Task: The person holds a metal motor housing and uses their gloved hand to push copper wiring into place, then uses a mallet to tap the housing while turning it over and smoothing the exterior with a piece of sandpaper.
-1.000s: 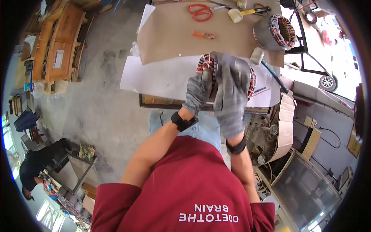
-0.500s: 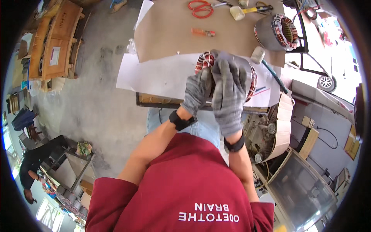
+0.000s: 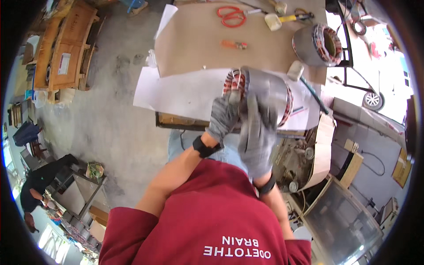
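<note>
A motor stator (image 3: 266, 84) with a grey metal shell lies on its side on white paper at the table's near edge. Red-and-white laced windings show at both its ends. Against the left winding end, the grey-gloved fingers of my left hand (image 3: 222, 115) are closed; what they pinch is hidden. My right hand (image 3: 257, 141), in a matching glove, is in front of the shell on the near side. Motion smears its fingers, and whether it holds anything does not show. Just right of the stator lie thin red and blue sticks (image 3: 298, 110).
Brown board (image 3: 194, 48) covers the far tabletop. On it are red-handled scissors (image 3: 231, 17), an orange-handled screwdriver (image 3: 233, 44), a yellow-handled mallet (image 3: 274, 21) and a second stator (image 3: 308, 46). A teal-handled mallet (image 3: 314, 94) lies right. A person (image 3: 37, 185) is at lower left.
My right hand has dropped from the top of the stator toward my body, uncovering more of the shell. My left hand stays by the winding end. The table sits slightly lower in view.
</note>
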`<state>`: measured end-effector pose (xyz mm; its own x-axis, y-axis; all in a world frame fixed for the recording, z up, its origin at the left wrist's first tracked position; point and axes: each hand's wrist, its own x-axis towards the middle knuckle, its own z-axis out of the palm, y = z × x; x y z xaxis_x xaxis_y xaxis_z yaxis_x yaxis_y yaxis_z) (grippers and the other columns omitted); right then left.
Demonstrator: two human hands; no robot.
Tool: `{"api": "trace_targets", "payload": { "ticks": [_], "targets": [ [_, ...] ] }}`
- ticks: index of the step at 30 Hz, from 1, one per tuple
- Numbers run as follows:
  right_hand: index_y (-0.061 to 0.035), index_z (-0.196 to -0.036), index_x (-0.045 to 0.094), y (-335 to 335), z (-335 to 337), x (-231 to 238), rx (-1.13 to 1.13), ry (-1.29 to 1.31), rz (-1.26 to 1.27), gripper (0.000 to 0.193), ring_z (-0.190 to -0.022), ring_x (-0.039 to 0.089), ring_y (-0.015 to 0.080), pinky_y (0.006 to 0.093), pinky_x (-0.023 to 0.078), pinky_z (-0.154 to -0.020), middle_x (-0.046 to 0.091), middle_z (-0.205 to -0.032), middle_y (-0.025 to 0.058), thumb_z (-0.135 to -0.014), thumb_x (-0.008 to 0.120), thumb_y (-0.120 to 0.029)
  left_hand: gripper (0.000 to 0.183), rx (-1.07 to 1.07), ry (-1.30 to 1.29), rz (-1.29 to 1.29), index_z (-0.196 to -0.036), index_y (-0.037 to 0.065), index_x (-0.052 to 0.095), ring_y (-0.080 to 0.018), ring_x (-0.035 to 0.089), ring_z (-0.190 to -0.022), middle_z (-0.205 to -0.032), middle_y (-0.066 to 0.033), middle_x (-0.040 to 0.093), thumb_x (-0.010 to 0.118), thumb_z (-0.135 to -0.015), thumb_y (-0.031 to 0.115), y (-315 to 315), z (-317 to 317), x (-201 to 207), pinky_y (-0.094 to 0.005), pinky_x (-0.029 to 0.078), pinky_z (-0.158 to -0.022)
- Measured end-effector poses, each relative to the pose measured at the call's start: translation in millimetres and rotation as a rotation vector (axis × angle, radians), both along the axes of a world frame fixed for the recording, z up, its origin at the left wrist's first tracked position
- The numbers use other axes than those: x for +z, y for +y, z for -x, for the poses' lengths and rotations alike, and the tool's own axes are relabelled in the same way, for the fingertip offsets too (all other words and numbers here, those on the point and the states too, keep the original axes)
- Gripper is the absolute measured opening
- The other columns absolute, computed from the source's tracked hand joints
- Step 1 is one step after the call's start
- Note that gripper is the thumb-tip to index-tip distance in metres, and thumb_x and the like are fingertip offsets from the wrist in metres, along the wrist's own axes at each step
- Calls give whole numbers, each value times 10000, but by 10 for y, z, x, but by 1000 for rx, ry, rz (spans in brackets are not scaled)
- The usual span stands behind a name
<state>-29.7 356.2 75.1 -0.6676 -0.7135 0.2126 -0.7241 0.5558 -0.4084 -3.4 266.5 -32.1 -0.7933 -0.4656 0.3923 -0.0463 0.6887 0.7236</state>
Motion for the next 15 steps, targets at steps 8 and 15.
{"api": "trace_targets", "payload": {
  "ticks": [8,15],
  "targets": [
    [15,-1190,404,58,-45,56,-1,-24,-43,422,-1101,432,294,428,255,-967,489,-1144,164,-773,425,-51,155,33,-216,-117,-788,26,445,-311,507,-485,-575,-139,501,539,-716,125,53,-40,99,-391,398,-427],
    [0,-1167,431,244,-189,-106,-42,42,-153,387,-1101,434,291,396,267,-975,495,-1125,177,-785,427,-61,142,-2,-219,-105,-849,5,466,-314,518,-518,-613,-163,508,481,-751,107,67,-43,-3,-389,393,-429]
  ]
}}
